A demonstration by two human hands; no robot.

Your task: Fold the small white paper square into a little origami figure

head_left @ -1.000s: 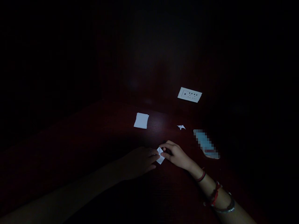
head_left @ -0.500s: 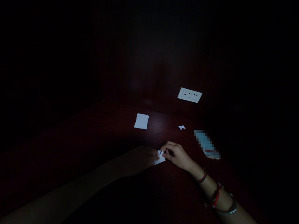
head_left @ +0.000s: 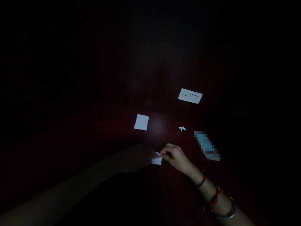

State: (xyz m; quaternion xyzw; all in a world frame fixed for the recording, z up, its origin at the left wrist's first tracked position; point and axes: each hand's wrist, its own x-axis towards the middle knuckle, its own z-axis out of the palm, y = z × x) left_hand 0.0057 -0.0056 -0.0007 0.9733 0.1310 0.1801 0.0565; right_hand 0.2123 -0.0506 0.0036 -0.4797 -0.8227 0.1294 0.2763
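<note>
Pretty dark shot, but both hands are meeting over a small white paper (head_left: 157, 161) that's lying flat on the dark red table (head_left: 98, 141), near the front edge and right between the hands. The right hand (head_left: 176, 157) is curling in from the right, with thumb and fingertips pinching the paper's right end. The left hand (head_left: 138, 158) is lying low on the table, fingers close together and pointing at the paper, tips touching its left edge. It's too dim to tell if they're actually gripping it or just pressing down. The right wrist is wearing a few bracelets (head_left: 217, 201), red and dark ones.

Further back, a white square sheet (head_left: 141, 122) is sitting flat, well apart from the hands. A tiny folded paper shape (head_left: 182, 128) is sitting off to the right of it, and a blurred-out light blue thing (head_left: 207, 146) is lying near that. A white wall socket (head_left: 190, 95) is showing behind the table.
</note>
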